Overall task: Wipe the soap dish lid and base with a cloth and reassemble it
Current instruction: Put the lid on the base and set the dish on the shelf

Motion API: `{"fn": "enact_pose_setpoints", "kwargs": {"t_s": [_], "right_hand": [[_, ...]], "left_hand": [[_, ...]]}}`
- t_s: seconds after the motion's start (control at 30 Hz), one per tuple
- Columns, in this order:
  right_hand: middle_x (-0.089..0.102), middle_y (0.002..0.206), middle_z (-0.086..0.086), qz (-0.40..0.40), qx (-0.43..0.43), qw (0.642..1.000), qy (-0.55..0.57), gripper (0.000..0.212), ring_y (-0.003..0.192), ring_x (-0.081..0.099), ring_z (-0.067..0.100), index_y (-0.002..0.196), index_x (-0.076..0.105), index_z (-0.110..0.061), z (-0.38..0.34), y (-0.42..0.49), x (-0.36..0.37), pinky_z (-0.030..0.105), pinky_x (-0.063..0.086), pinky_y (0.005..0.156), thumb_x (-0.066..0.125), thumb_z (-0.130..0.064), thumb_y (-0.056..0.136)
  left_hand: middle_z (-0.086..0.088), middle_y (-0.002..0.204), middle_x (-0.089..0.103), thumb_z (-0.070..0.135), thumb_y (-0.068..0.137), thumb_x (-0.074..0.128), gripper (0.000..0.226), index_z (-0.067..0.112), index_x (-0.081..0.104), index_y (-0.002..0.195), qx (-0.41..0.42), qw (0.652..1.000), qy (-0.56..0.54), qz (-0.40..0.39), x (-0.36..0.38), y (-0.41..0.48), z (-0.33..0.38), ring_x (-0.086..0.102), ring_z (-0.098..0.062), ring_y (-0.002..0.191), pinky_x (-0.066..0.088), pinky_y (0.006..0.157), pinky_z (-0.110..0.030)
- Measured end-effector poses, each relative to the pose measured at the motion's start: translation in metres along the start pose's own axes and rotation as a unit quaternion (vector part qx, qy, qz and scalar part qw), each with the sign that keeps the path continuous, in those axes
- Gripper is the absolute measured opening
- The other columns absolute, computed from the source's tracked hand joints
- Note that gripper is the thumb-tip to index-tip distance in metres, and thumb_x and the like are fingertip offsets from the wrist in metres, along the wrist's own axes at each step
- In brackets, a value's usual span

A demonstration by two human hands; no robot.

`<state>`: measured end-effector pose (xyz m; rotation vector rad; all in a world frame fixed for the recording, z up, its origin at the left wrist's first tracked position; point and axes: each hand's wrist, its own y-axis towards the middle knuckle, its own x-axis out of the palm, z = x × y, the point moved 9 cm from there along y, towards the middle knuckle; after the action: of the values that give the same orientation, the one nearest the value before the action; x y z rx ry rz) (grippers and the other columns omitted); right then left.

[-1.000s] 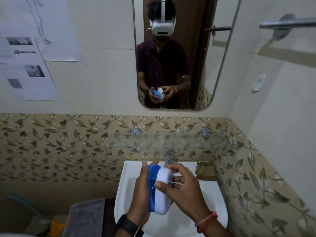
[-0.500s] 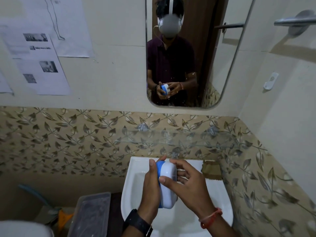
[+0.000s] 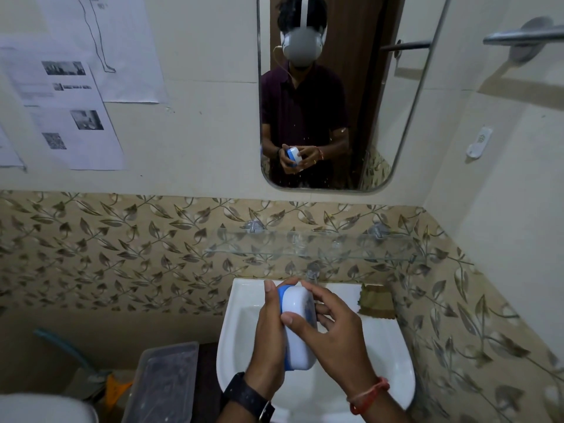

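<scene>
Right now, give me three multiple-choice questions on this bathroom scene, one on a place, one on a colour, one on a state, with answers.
1. Where is the brownish folded cloth?
A. on the white sink's back right corner
B. on the glass shelf
C. in the left hand

2. What colours is the oval plastic soap dish?
A. green and black
B. blue and white
C. red and yellow

3. What state is the dish in?
A. lying in the basin
B. standing on the shelf
C. held on edge between both hands

A: cloth lies on the rim by the wall.
B: blue part, white part.
C: left hand and right hand clasp it above the sink.
</scene>
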<state>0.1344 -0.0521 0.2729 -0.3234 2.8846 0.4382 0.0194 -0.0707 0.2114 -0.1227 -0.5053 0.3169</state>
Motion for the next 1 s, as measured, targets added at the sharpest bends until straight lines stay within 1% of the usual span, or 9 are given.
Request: {"fn": "enact_pose_setpoints", "kwargs": {"t_s": [0.2, 0.33, 0.47, 0.57, 0.63, 0.7, 0.77, 0.87, 1.0], "right_hand": [[0.052, 0.116, -0.026, 0.072, 0.015, 0.997, -0.013, 0.055, 0.110, 0.052, -0.010, 0.116, 0.047, -0.064, 0.005, -0.013, 0.006, -0.002, 0.045, 0.077, 0.060, -0.080, 0.065], [0.046, 0.123, -0.028, 0.081, 0.026, 0.996, -0.025, 0.044, 0.116, 0.050, 0.002, 0.118, 0.046, -0.065, 0.011, -0.015, 0.010, 0.017, 0.047, 0.091, 0.048, -0.074, 0.075], [0.045, 0.127, -0.028, 0.077, 0.047, 0.996, 0.021, 0.028, 0.123, 0.047, 0.004, 0.118, 0.053, -0.061, 0.018, -0.015, 0.012, 0.027, 0.041, 0.101, 0.034, -0.058, 0.097], [0.056, 0.133, -0.010, 0.036, 0.094, 0.986, 0.132, 0.035, 0.122, 0.055, 0.004, 0.113, 0.062, -0.045, 0.029, -0.009, 0.016, 0.023, 0.044, 0.102, 0.036, -0.025, 0.104], [0.062, 0.132, -0.005, 0.029, 0.122, 0.967, 0.223, 0.029, 0.118, 0.059, 0.003, 0.118, 0.063, -0.038, 0.038, -0.010, 0.015, 0.022, 0.050, 0.097, 0.046, -0.026, 0.097], [0.068, 0.125, -0.003, 0.023, 0.162, 0.941, 0.296, 0.038, 0.113, 0.065, 0.012, 0.122, 0.063, -0.035, 0.050, -0.019, 0.018, 0.032, 0.053, 0.091, 0.058, -0.036, 0.085], [0.072, 0.111, 0.006, -0.003, 0.208, 0.923, 0.324, 0.037, 0.095, 0.071, 0.022, 0.113, 0.068, -0.027, 0.063, -0.032, 0.026, 0.041, 0.054, 0.081, 0.067, -0.032, 0.076], [0.071, 0.089, 0.024, -0.080, 0.261, 0.906, 0.323, 0.045, 0.076, 0.071, 0.037, 0.110, 0.062, -0.008, 0.071, -0.052, 0.044, 0.042, 0.060, 0.069, 0.083, -0.021, 0.072], [0.072, 0.095, 0.026, -0.059, 0.272, 0.900, 0.337, 0.052, 0.078, 0.070, 0.039, 0.115, 0.061, -0.002, 0.076, -0.051, 0.044, 0.043, 0.061, 0.069, 0.080, -0.014, 0.069]], "left_hand": [[-0.021, 0.122, 0.071, 0.080, 0.083, 0.045, 0.077, 0.018, 0.073, 0.118, -0.073, 0.994, -0.067, -0.036, 0.013, -0.008, -0.009, 0.067, -0.038, 0.115, 0.050, 0.105, -0.052], [-0.024, 0.132, 0.064, 0.077, 0.086, 0.044, 0.081, 0.011, 0.068, 0.127, -0.091, 0.992, -0.083, -0.029, 0.014, -0.014, -0.011, 0.057, -0.042, 0.128, 0.037, 0.116, -0.054], [0.009, 0.114, 0.075, 0.082, 0.086, 0.039, 0.064, 0.034, 0.074, 0.111, -0.069, 0.991, -0.090, -0.072, 0.020, -0.014, -0.018, 0.071, -0.008, 0.107, 0.057, 0.086, -0.025], [-0.006, 0.121, 0.074, 0.078, 0.074, 0.061, 0.075, 0.021, 0.071, 0.120, -0.068, 0.990, -0.112, -0.057, 0.012, -0.015, -0.009, 0.068, -0.024, 0.114, 0.056, 0.093, -0.038], [-0.020, 0.121, 0.071, 0.073, 0.062, 0.072, 0.087, 0.009, 0.073, 0.120, -0.095, 0.979, -0.165, -0.067, 0.009, -0.011, -0.006, 0.066, -0.036, 0.111, 0.053, 0.097, -0.048], [-0.022, 0.119, 0.069, 0.075, 0.079, 0.053, 0.087, 0.005, 0.065, 0.129, -0.089, 0.982, -0.162, -0.048, 0.000, -0.006, 0.003, 0.068, -0.036, 0.105, 0.057, 0.091, -0.045], [-0.022, 0.119, 0.070, 0.073, 0.090, 0.035, 0.085, 0.005, 0.062, 0.133, -0.068, 0.988, -0.137, 0.004, -0.019, 0.002, 0.006, 0.070, -0.035, 0.106, 0.059, 0.087, -0.044], [-0.009, 0.123, 0.074, 0.071, 0.094, 0.028, 0.072, 0.022, 0.062, 0.134, -0.016, 0.993, -0.114, 0.038, -0.031, 0.004, 0.014, 0.071, -0.027, 0.110, 0.061, 0.082, -0.040], [0.000, 0.128, 0.071, 0.058, 0.101, 0.028, 0.050, 0.037, 0.059, 0.134, 0.041, 0.987, -0.138, 0.071, -0.042, -0.003, 0.014, 0.068, -0.024, 0.117, 0.059, 0.088, -0.039]]}}
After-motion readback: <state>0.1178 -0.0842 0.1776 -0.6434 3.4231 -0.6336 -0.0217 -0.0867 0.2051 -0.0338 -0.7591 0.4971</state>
